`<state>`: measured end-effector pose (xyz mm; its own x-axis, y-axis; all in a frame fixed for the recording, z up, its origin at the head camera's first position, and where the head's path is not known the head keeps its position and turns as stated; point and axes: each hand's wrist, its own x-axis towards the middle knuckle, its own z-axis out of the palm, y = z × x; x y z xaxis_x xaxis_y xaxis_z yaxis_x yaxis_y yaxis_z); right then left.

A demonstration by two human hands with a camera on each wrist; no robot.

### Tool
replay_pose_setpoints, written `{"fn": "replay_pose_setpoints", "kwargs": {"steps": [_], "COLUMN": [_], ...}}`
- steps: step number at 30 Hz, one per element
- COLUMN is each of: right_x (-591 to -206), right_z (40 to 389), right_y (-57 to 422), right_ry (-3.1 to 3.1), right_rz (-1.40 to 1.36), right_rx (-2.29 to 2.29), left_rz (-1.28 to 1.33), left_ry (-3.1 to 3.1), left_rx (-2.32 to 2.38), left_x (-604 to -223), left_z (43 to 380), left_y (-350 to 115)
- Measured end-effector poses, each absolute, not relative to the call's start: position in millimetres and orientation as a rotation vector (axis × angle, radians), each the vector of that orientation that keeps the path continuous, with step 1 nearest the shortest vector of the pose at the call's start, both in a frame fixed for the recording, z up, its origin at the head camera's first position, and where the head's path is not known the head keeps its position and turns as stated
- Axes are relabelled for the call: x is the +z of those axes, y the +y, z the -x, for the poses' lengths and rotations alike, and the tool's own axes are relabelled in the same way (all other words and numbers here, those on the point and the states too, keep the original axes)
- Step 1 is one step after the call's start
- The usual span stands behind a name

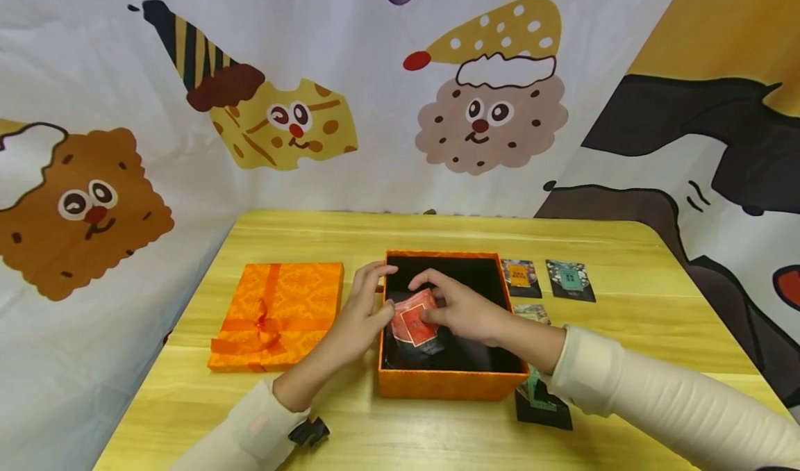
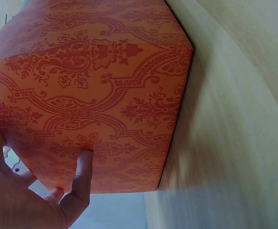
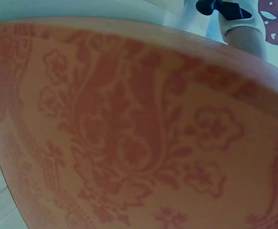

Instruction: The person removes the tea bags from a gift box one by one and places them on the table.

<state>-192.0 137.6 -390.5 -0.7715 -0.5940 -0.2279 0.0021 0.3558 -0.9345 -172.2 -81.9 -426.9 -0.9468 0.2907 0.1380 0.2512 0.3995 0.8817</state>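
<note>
One packet going into the open orange box, several packets not yet in.

The red packet [image 1: 414, 323] sits low inside the black-lined orange box [image 1: 446, 382]; the right hand [image 1: 460, 311] lies over it with fingers curled on it, while the left hand [image 1: 361, 316] presses relaxed fingers against the box's left wall. Judging by this, packing has just begun: three dark packets [image 1: 517, 278] lie on the table [image 1: 400, 235] to the right, another [image 1: 541, 403] under the right sleeve, and the ribboned lid [image 1: 277, 314] rests apart, left.

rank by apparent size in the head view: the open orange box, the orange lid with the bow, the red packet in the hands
1. open orange box; the orange lid looks similar, so their order is unsure
2. red packet, clearly smallest
</note>
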Motion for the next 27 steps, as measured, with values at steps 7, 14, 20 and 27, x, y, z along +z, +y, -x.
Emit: {"fn": "replay_pose_setpoints", "kwargs": {"steps": [7,14,20,27], "right_x": [-389,-387,-381,-367], "right_z": [192,188,184,180], "right_y": [137,139,149,163], "right_ry": [2.119,2.16,2.273,2.355], "right_rz": [0.556,0.636,0.691,0.67], "right_rx": [-1.401,-1.189,-1.091,-1.123], "left_rz": [-0.5,-0.496,-0.49,-0.488], "left_ry": [2.599,2.61,2.606,2.593], "left_rx": [1.615,1.613,1.607,1.599], "left_x": [-426,-427,-427,-427], "left_z": [173,173,171,172], "left_y": [-83,-81,-81,-82]}}
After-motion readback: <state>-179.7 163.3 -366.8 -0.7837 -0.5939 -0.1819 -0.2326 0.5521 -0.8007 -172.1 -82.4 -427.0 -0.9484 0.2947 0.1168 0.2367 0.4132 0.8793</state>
